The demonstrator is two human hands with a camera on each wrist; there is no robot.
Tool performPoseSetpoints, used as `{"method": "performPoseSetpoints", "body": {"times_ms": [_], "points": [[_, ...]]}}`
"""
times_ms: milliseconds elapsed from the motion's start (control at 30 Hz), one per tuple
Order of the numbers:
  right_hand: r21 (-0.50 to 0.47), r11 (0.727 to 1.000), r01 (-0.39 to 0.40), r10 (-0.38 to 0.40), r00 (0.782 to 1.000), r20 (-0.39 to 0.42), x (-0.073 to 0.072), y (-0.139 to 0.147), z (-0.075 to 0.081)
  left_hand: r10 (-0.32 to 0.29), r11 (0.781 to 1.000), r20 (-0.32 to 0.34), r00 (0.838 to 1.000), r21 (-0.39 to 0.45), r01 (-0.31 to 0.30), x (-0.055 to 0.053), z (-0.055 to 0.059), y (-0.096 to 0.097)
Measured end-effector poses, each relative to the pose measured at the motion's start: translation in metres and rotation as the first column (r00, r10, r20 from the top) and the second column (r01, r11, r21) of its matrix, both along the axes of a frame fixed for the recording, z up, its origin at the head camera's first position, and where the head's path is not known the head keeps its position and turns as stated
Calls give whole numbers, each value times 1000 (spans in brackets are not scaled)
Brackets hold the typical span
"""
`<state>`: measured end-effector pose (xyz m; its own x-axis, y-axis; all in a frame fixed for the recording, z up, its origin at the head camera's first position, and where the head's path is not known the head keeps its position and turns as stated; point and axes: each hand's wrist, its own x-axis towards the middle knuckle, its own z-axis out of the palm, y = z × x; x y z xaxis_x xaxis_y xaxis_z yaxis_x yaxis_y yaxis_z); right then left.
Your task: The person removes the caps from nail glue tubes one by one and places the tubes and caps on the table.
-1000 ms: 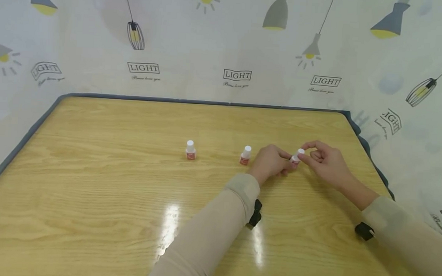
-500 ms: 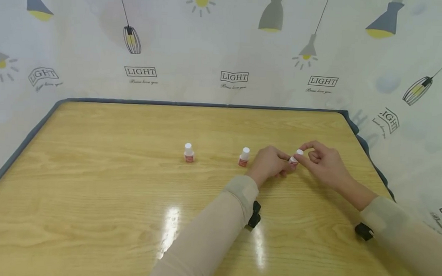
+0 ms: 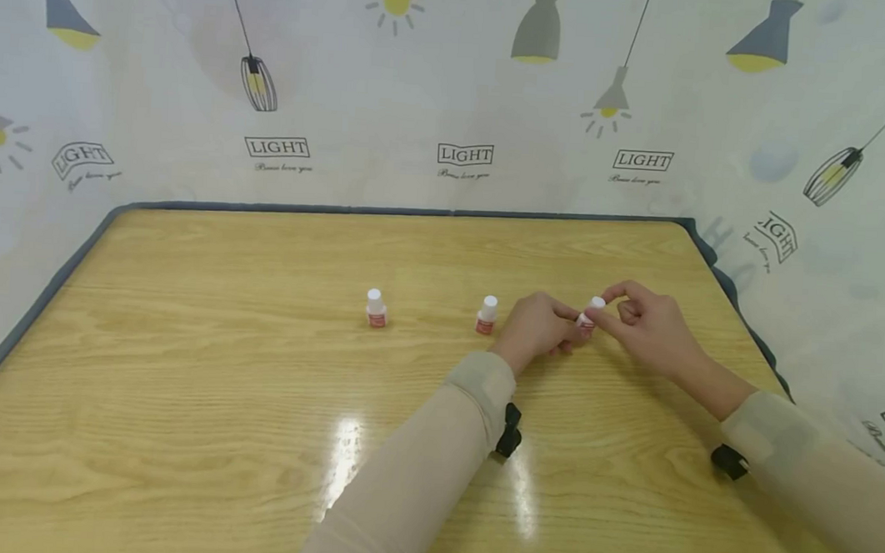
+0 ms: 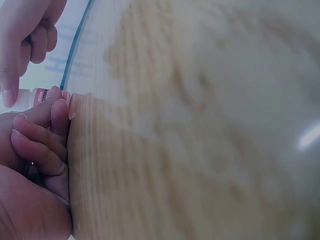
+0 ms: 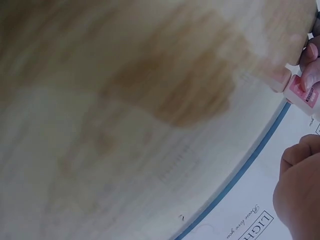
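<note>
As one hand seems to steady it for the other, the held bottle (image 3: 586, 322) leans slightly, towards the surface's (image 3: 220, 365) far right corner (whether its base touches, I cannot tell). The left hand (image 3: 537, 327) pinches the labelled body, presumably against turning; the right hand (image 3: 653, 328) has thumb and finger closed about the white cap (image 3: 597, 302). Farther from the right edge, the middle bottle (image 3: 487, 316) and end bottle (image 3: 376, 310) stand upright, spaced apart, perhaps for easy gripping.

First bottle (image 3: 376, 311), second bottle (image 3: 486, 316) on table (image 3: 183, 363), left of hands (image 3: 536, 325) (image 3: 652, 328); third bottle (image 3: 597, 303) between them.
</note>
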<state>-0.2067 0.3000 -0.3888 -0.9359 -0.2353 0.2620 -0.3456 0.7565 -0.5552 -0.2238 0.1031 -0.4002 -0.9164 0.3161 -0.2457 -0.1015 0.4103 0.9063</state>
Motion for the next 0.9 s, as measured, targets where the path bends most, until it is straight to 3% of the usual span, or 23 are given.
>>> {"method": "performPoseSetpoints", "body": {"times_ms": [300,600,767,900], "points": [[-23,998,-63,61,995,-78,-1,1,-2,8,1000,-1,1000,-13,-8,-2,0,1],[-62,992,-108,102,990,-93,2,1,-2,10,1000,6,1000,-27,-10,-2,1,2],[-65,992,-107,103,992,-68,2,2,-3,7,999,-4,1000,-40,-7,-1,1,2],[-50,998,-47,47,999,1,2,3,-2,0,999,-4,1000,-41,0,-1,0,2]]}}
